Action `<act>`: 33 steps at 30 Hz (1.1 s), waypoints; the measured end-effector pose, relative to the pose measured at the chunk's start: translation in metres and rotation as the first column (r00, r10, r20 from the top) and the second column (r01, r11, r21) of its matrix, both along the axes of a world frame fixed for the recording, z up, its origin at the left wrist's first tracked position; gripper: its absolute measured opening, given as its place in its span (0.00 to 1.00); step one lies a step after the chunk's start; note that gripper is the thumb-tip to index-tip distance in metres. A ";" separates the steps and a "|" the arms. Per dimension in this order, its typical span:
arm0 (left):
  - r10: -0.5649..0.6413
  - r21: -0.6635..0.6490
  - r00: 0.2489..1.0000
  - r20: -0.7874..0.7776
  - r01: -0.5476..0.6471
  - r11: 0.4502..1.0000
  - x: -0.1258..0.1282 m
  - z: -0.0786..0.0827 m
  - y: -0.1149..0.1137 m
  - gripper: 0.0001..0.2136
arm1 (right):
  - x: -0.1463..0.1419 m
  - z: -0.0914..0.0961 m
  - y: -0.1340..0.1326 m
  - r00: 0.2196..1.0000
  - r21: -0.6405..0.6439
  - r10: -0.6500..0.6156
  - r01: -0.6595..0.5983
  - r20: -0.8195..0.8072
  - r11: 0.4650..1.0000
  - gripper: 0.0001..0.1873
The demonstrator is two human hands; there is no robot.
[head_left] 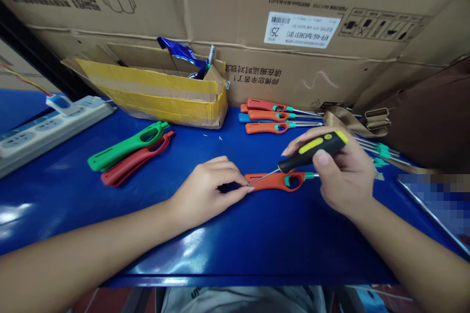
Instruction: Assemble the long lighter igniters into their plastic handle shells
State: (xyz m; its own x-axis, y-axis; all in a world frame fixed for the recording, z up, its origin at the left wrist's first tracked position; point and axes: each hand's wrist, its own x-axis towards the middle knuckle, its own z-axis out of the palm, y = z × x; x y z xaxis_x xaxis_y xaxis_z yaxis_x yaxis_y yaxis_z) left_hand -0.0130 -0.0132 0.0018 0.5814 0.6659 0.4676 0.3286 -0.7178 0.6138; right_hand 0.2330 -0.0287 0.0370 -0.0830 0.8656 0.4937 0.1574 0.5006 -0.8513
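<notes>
- We see the orange gas lighter (266, 183) lying near the middle of the blue tabletop (257, 249), its butt toward nine o'clock and its nozzle end toward three, running behind the right hand (347, 181).
- Our left hand (205, 186) pinches thumb and forefinger at that butt end, likely to steady it; whether a small screw also sits between them, we cannot tell.
- Our right hand is closed round the screwdriver (312, 151), its shaft slanting down toward eight o'clock; the low angle probably lets the left fingertips guide the tip.
- At twelve o'clock from the lighter, other lighters (267, 128) lie stacked and side by side, nozzles toward three, perhaps grouped to leave working room.
- Between nine and ten o'clock we find a green handle (127, 149) and a red handle (135, 160) side by side, with no metal nozzles showing.
- Between two and three o'clock lie metal rods with teal parts (382, 150), seemingly sorted apart from the handles.
- At ten o'clock stands a yellow-taped cardboard box (154, 102), pushed back, we judge, to free the front.
</notes>
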 end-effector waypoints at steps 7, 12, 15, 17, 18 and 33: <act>-0.016 0.009 1.000 0.014 0.016 1.000 0.002 -0.001 0.000 0.03 | -0.002 0.006 -0.012 0.991 0.090 0.079 -0.089 0.107 0.992 0.11; -0.013 -0.021 1.000 -0.016 0.013 1.000 0.003 -0.002 0.002 0.20 | -0.008 0.008 -0.010 0.999 0.063 -0.017 0.019 -0.032 0.998 0.09; -0.057 -0.055 0.995 -0.087 0.052 0.997 0.003 -0.005 0.004 0.23 | -0.011 0.008 -0.009 0.995 0.023 -0.060 0.062 -0.074 0.998 0.08; -0.096 -0.076 0.990 -0.101 0.089 0.993 0.003 -0.007 0.003 0.22 | -0.013 0.007 -0.009 0.993 0.001 -0.078 0.079 -0.093 0.997 0.08; -0.117 -0.084 0.988 -0.102 0.109 0.991 0.003 -0.007 0.003 0.21 | -0.014 0.006 -0.010 0.992 -0.007 -0.083 0.083 -0.095 0.997 0.09; -0.218 -0.072 0.973 -0.075 0.213 0.974 0.006 -0.008 0.000 0.18 | -0.017 -0.004 -0.010 1.000 0.165 0.003 -0.002 -0.007 0.986 0.07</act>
